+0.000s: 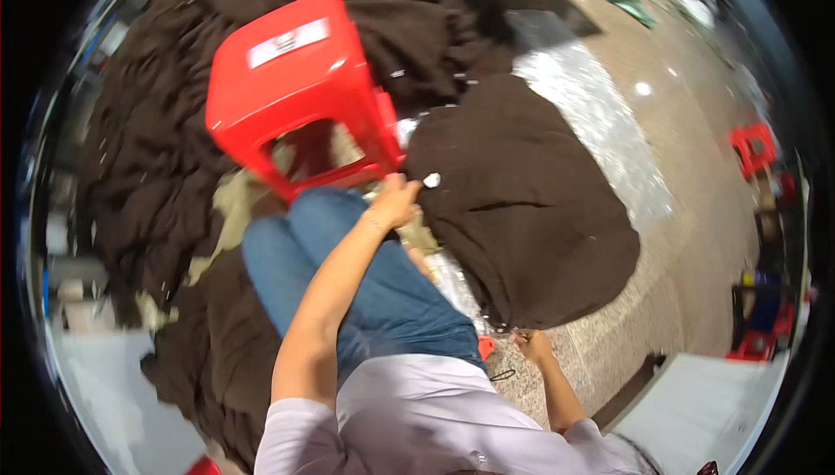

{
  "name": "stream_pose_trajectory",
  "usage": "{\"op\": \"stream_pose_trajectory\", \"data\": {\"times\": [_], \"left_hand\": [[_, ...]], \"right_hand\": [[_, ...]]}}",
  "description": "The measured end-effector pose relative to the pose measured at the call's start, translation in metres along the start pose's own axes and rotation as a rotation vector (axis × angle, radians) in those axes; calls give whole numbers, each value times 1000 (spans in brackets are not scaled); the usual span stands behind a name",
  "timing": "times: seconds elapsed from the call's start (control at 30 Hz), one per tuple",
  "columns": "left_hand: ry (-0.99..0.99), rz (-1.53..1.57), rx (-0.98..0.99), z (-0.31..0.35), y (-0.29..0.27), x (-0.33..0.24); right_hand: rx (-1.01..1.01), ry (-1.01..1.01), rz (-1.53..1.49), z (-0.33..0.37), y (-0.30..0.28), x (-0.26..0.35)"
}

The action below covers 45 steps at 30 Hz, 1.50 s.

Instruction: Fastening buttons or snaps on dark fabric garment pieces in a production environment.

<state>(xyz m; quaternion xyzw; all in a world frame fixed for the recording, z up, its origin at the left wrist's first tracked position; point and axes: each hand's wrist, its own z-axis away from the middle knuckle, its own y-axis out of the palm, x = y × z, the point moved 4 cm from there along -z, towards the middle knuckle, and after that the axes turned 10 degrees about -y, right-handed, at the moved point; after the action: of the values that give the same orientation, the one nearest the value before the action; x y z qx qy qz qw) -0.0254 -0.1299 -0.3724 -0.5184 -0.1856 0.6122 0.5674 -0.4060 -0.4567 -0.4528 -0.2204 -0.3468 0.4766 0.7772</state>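
A dark brown fabric piece (531, 205), perhaps a garment, lies spread on the right of my legs, with a seam or slit across its middle. My left hand (396, 204) is closed at its left edge, beside a small white tag (432, 180), and appears to grip the cloth there. My right hand (537, 348) is at the near lower corner of the piece, fingers pinched together. Something small and dark shows at those fingertips, too blurred to name.
A red plastic stool (287, 75) stands ahead of my knees, among heaped brown cloth (148, 118). Clear plastic sheeting (600, 110) lies on the stone floor beyond the fabric piece. Grey-white panels (704, 405) stand at both lower sides. Another red stool (752, 149) is far right.
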Motion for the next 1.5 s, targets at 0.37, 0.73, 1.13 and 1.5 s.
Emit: {"op": "stream_pose_trajectory", "data": {"times": [0.37,0.73,1.13,1.5], "left_hand": [[-135,256,-1082,269,-85,58],[-1314,179,-1284,535,-37,296],[-1749,-23,-879,632,-17,433],[-1525,280,-1306,625,4,486]], "right_hand": [[-463,-643,-481,-68,-124,222],[-186,-1252,-449,-24,-126,452],[-140,-1169,-196,-39,-88,479],[-113,-1192,-95,-36,-70,494]]}}
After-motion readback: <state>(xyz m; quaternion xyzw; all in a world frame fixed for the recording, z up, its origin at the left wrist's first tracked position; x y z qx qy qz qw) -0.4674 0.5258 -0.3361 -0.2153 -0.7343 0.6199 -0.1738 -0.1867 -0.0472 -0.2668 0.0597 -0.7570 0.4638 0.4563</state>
